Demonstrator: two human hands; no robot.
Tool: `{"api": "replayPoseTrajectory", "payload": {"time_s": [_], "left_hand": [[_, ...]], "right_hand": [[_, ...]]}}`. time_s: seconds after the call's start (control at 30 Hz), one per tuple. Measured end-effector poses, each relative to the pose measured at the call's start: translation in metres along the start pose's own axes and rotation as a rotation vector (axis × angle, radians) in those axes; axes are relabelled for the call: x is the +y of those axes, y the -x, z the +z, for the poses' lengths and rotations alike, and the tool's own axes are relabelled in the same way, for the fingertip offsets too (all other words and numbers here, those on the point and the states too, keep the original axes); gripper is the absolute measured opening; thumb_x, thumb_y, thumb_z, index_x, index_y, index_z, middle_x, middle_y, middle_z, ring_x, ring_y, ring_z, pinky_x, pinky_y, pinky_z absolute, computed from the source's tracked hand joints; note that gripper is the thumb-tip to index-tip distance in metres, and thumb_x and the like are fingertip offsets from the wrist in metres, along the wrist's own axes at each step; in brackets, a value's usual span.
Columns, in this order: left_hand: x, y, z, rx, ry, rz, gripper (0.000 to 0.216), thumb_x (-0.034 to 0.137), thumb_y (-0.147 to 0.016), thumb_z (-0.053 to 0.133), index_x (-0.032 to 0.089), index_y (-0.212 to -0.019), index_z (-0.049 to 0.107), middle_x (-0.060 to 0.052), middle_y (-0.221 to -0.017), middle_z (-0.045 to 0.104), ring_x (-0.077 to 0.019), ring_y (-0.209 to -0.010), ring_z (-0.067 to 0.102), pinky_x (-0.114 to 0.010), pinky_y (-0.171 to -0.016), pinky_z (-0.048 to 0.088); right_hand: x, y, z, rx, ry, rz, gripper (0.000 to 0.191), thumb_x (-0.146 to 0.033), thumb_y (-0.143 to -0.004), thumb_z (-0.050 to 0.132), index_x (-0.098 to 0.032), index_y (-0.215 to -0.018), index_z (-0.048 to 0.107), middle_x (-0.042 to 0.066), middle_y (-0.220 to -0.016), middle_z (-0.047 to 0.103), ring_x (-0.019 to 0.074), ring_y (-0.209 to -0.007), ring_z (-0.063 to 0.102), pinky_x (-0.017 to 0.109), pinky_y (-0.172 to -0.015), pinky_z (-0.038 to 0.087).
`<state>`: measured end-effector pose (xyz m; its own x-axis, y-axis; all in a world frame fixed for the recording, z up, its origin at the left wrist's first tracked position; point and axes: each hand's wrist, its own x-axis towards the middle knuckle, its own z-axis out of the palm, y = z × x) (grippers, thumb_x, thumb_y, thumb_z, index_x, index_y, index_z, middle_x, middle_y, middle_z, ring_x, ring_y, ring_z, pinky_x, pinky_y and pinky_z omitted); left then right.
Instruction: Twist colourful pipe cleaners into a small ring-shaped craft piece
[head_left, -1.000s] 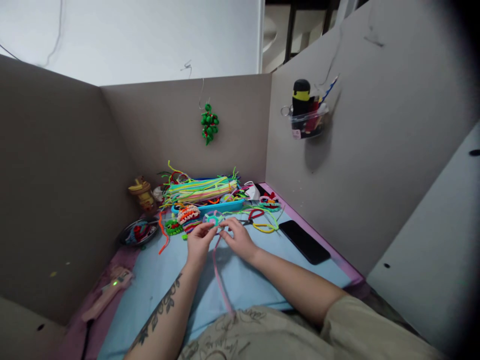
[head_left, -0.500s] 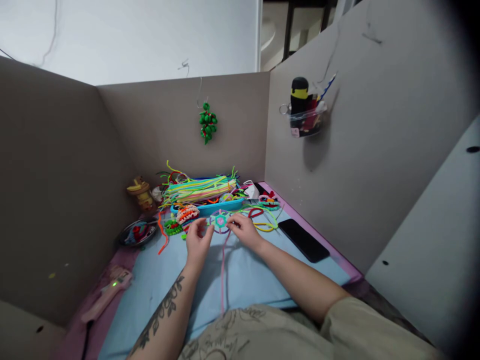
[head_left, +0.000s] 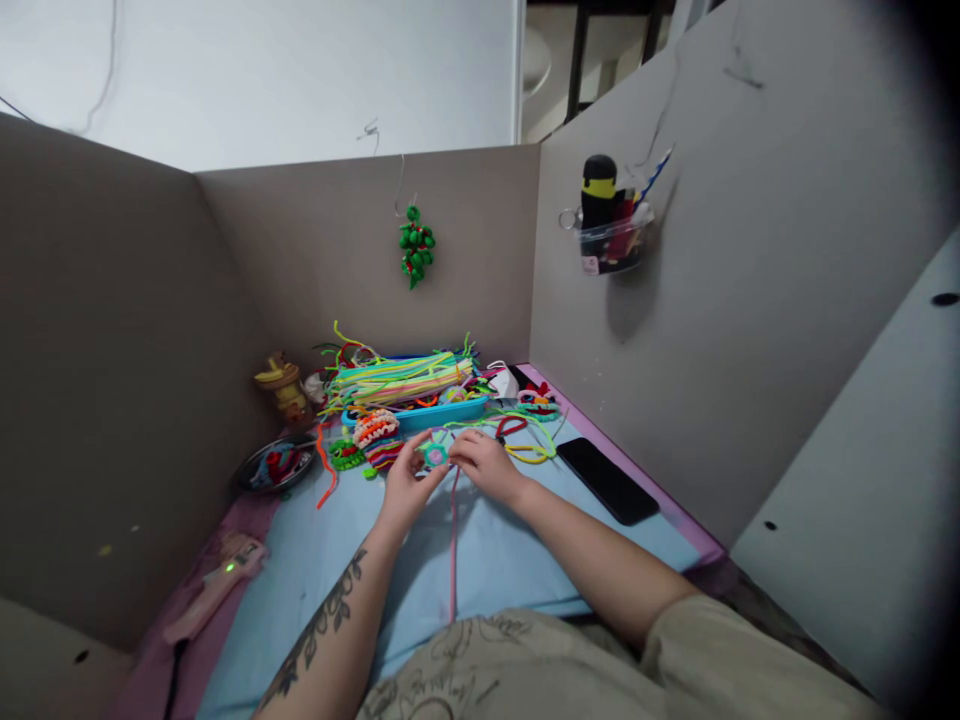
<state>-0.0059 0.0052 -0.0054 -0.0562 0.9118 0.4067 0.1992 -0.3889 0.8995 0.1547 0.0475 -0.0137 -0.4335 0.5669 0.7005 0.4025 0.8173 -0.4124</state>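
Both my hands meet over the light blue mat [head_left: 337,560] and pinch a small round coil [head_left: 435,455] of teal and pink pipe cleaner. My left hand [head_left: 405,490] holds its left side, fingers closed on it. My right hand [head_left: 484,465] grips its right side. A long pink pipe cleaner tail [head_left: 453,540] hangs from the coil down toward my lap.
A blue tray [head_left: 420,412] piled with bright pipe cleaners sits behind my hands, with loose ones and small woven pieces around it. A black phone [head_left: 607,480] lies at the right, a metal bowl [head_left: 277,465] and a glue gun [head_left: 214,585] at the left. Cardboard walls enclose the desk.
The coil has been turned between my fingers and my hands have drawn closer together. The pink tail swung from slanting left to hanging nearly straight down.
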Motion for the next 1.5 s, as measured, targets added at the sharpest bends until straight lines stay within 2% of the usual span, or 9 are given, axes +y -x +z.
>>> {"api": "replayPoseTrajectory", "payload": {"time_s": [0.13,0.33,0.47,0.7,0.83,1.13,1.27,1.4,1.5], "left_hand": [[-0.001,0.000,0.000,0.028,-0.020,0.019,0.058,0.034,-0.064,0.069,0.019,-0.118,0.054,0.004,-0.061,0.040,-0.0095,-0.055,0.039,-0.019,-0.048,0.036],[-0.002,-0.001,0.001,0.114,0.056,-0.008,0.059,0.033,-0.065,0.068,0.018,-0.119,0.052,0.004,-0.064,0.047,-0.0086,-0.056,0.042,-0.020,-0.053,0.040],[-0.003,-0.004,-0.001,0.131,0.189,-0.095,0.065,0.033,-0.062,0.070,0.017,-0.121,0.050,0.000,-0.075,0.055,-0.0086,-0.059,0.047,-0.021,-0.056,0.044],[-0.005,-0.006,-0.004,0.069,0.255,-0.183,0.067,0.031,-0.063,0.070,0.015,-0.124,0.048,0.004,-0.061,0.051,-0.0072,-0.052,0.047,-0.018,-0.048,0.038],[-0.004,-0.006,-0.004,0.128,0.276,-0.183,0.068,0.030,-0.063,0.070,0.017,-0.125,0.047,0.003,-0.066,0.054,-0.0082,-0.056,0.051,-0.018,-0.048,0.039],[-0.005,-0.006,0.001,0.199,0.442,-0.122,0.068,0.025,-0.061,0.073,0.020,-0.124,0.048,-0.005,-0.091,0.063,-0.0104,-0.071,0.057,-0.021,-0.063,0.044],[-0.005,-0.007,0.000,0.257,0.506,-0.154,0.069,0.024,-0.060,0.074,0.020,-0.123,0.048,-0.005,-0.095,0.061,-0.0076,-0.066,0.055,-0.019,-0.059,0.042],[-0.006,-0.007,-0.003,0.270,0.544,-0.240,0.072,0.025,-0.058,0.075,0.020,-0.125,0.047,0.000,-0.081,0.060,-0.0048,-0.059,0.051,-0.015,-0.053,0.038],[-0.007,-0.006,-0.002,0.265,0.572,-0.252,0.073,0.025,-0.057,0.076,0.022,-0.125,0.047,0.001,-0.077,0.060,-0.0053,-0.060,0.053,-0.015,-0.053,0.038]], "right_hand": [[-0.002,0.001,0.003,0.008,-0.014,0.003,0.013,-0.021,-0.084,0.049,-0.019,-0.085,0.062,0.005,-0.085,0.058,0.0172,-0.086,0.052,0.031,-0.078,0.042],[-0.002,0.001,0.007,0.098,-0.087,0.098,0.024,-0.015,-0.079,0.050,-0.018,-0.102,0.055,0.006,-0.094,0.058,0.0171,-0.085,0.052,0.031,-0.077,0.043],[0.002,0.001,0.008,0.118,-0.079,0.087,0.021,-0.011,-0.077,0.050,-0.019,-0.094,0.058,0.006,-0.092,0.057,0.0187,-0.091,0.051,0.034,-0.082,0.042],[0.001,0.001,0.007,0.127,-0.070,0.068,0.014,-0.013,-0.077,0.052,-0.019,-0.087,0.058,0.005,-0.089,0.057,0.0180,-0.090,0.051,0.032,-0.081,0.042],[-0.004,0.002,0.009,0.174,-0.098,0.179,0.002,-0.018,-0.076,0.054,-0.018,-0.078,0.055,0.002,-0.076,0.056,0.0154,-0.074,0.052,0.028,-0.069,0.043],[-0.014,0.005,0.043,0.274,-0.426,0.493,0.014,-0.027,-0.074,0.054,-0.019,-0.085,0.051,-0.002,-0.067,0.058,0.0114,-0.057,0.056,0.022,-0.053,0.046],[-0.016,0.008,0.041,0.263,-0.387,0.393,0.020,-0.028,-0.081,0.050,-0.020,-0.096,0.058,0.000,-0.073,0.062,0.0119,-0.059,0.057,0.024,-0.056,0.048],[-0.016,0.009,0.036,0.249,-0.187,0.233,0.027,-0.025,-0.083,0.047,-0.022,-0.106,0.061,0.005,-0.087,0.066,0.0157,-0.076,0.060,0.028,-0.072,0.048],[-0.016,0.010,0.036,0.178,-0.073,0.147,0.032,-0.022,-0.085,0.044,-0.022,-0.115,0.057,0.006,-0.086,0.066,0.0169,-0.079,0.059,0.029,-0.074,0.047]]}}
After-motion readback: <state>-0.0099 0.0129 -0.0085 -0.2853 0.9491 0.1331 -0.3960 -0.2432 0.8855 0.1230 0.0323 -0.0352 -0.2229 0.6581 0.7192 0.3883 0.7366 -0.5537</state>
